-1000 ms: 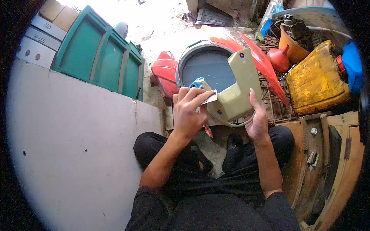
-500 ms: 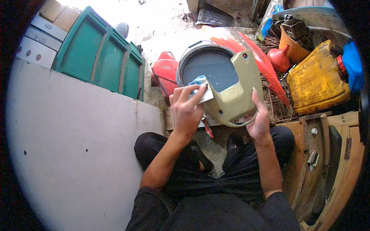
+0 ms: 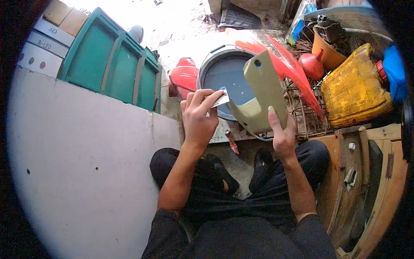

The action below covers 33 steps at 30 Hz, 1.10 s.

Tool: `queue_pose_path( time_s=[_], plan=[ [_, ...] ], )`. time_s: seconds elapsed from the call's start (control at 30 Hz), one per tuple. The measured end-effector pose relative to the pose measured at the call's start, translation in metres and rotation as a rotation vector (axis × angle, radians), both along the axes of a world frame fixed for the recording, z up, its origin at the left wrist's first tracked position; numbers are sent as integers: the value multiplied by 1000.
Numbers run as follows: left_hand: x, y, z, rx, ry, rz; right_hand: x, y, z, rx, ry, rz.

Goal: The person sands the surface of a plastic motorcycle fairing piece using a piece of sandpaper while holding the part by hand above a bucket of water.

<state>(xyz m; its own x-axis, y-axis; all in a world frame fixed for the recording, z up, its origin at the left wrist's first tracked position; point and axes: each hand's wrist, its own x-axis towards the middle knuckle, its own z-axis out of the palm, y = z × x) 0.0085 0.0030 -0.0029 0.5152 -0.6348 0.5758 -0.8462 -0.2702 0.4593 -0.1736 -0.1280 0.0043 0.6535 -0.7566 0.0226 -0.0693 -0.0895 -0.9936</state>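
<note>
My left hand [image 3: 200,118] pinches a small folded white sheet with blue marks [image 3: 222,99] between thumb and fingers. Right beside the sheet is the narrow end of an olive-green, curved plastic body panel [image 3: 264,82]; whether they touch I cannot tell. My right hand [image 3: 283,137] grips the panel at its lower right, thumb on the near face and the other fingers mostly hidden behind it. A round hole shows near the panel's top. Under and behind the panel stands a bucket [image 3: 205,69] of greyish water, partly covered by it.
Red body panels [image 3: 184,74] lie left of the bucket, with another red panel [image 3: 297,75] to its right. Farther right are a red funnel [image 3: 311,65] and a dirty yellow jerrycan [image 3: 355,88]. A white wall [image 3: 95,168] borders my left. A red-handled brush-like tool [image 3: 232,142] lies in front.
The panel has turned and tilted, its upper part swinging left, and its face is now seen more edge-on. My left hand has drawn slightly left with the sheet, off the panel's face.
</note>
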Motion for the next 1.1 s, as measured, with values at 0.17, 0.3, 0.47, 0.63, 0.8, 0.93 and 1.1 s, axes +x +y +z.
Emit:
queue_pose_path(
  time_s=[0.17, 0.3, 0.47, 0.63, 0.8, 0.93, 1.1],
  plan=[
    [-2, -1, -2, 59, -67, 8, 3, 5, -20, -103, -63, -60],
    [-1, -2, -4, 86, -78, 5, 4, 7, -8, -59, -77, -7],
    [-8, -6, -1, 131, -55, -30, 3, 6, -10, -93, -86, -31],
    [-19, -5, 3, 153, -13, -85, 5, 6, -13, -84, -80, -48],
    [-29, -6, -1, 134, 83, -139, 6, 3, -7, -79, -115, -30],
    [-26, -4, 3, 140, 293, -197, 5, 3, -7, -17, -78, -73],
    [-9, 0, 3, -68, 525, -167, 3, 1, 3, 70, -66, -97]
  ],
)
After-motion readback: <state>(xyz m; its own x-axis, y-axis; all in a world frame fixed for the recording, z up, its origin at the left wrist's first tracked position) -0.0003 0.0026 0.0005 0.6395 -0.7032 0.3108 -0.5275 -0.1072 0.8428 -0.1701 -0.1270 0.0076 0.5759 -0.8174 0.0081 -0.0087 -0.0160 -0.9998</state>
